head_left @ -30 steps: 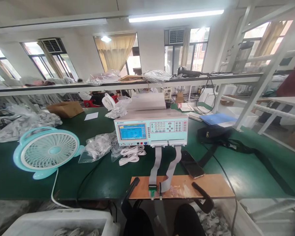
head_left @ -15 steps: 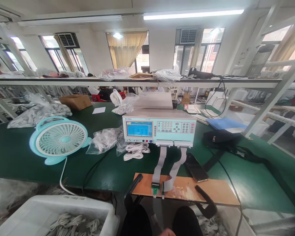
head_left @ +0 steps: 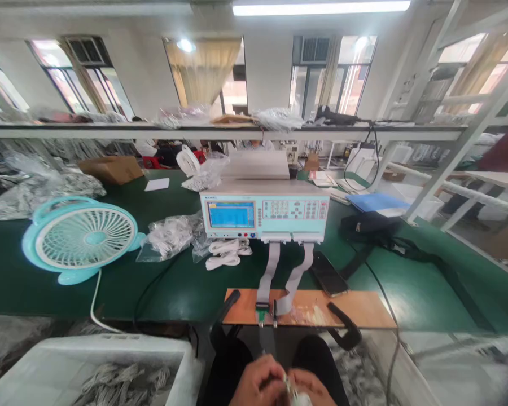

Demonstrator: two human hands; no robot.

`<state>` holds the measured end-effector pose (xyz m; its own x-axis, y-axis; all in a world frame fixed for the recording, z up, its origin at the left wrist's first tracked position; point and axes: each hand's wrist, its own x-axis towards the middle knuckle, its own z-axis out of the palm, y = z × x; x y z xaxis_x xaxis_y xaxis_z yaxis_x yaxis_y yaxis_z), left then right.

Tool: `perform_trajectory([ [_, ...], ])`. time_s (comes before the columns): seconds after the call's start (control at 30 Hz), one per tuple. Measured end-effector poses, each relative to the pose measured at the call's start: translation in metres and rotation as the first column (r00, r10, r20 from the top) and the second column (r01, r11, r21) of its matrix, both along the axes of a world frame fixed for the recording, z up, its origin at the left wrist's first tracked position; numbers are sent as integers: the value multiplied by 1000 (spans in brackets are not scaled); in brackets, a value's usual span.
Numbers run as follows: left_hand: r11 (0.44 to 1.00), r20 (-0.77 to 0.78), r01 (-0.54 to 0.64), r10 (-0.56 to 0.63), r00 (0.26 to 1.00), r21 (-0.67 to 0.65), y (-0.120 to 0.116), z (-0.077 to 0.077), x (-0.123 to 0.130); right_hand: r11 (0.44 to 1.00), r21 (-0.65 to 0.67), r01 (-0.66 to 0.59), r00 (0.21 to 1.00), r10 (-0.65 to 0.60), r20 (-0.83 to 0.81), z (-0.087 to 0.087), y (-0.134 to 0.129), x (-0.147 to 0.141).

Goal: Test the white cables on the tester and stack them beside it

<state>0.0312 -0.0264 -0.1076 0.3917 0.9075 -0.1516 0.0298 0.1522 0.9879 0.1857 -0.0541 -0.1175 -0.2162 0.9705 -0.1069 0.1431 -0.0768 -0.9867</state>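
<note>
Low at the front edge of the view, my left hand (head_left: pixel 256 383) and my right hand (head_left: pixel 310 388) meet above my lap. The fingers of both are closed around a white cable (head_left: pixel 300 399), whose small shiny end shows between the fingertips. Blur and the fingers hide most of it. Ahead of the hands, a wooden board (head_left: pixel 355 309) carries a small green circuit board (head_left: pixel 261 316) and a connector (head_left: pixel 275 320). Grey ribbon cables (head_left: pixel 269 270) run from these up to a bench tester (head_left: pixel 265 211) with a lit blue screen.
A turquoise fan (head_left: pixel 84 237), bagged cables (head_left: pixel 169 237) and coiled white cables (head_left: pixel 224 259) lie left of the tester. A phone (head_left: pixel 328 274) and black bag (head_left: pixel 370 224) are on its right. A white bin (head_left: pixel 152 347) of cables stands front left. Black clamp-like handles (head_left: pixel 345 327) flank the board.
Both hands have come up into view with the white cable; earlier only part of one hand showed at the bottom edge. The camera view has shifted slightly.
</note>
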Motion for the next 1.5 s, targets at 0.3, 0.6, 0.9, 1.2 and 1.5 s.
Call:
perform_trajectory([
  [0.3,847,205,-350,455,867,-400,-14,-1,18,921,376,-108,972,18,235,22,-5,-4],
  [0.6,956,-57,-292,294,954,36,-6,2,15,962,157,225,972,-232,28,21,27,-12],
  [0.9,908,59,-394,405,912,-140,15,-19,15,935,-111,337,921,-352,-167,-6,50,-24],
  [1.2,973,-57,-218,214,975,-75,28,-12,-3,937,-89,337,911,-348,-222,-4,49,-25],
  [1.5,988,-234,-15,51,971,155,38,0,-17,857,-360,368,778,-496,-386,5,53,-35],
])
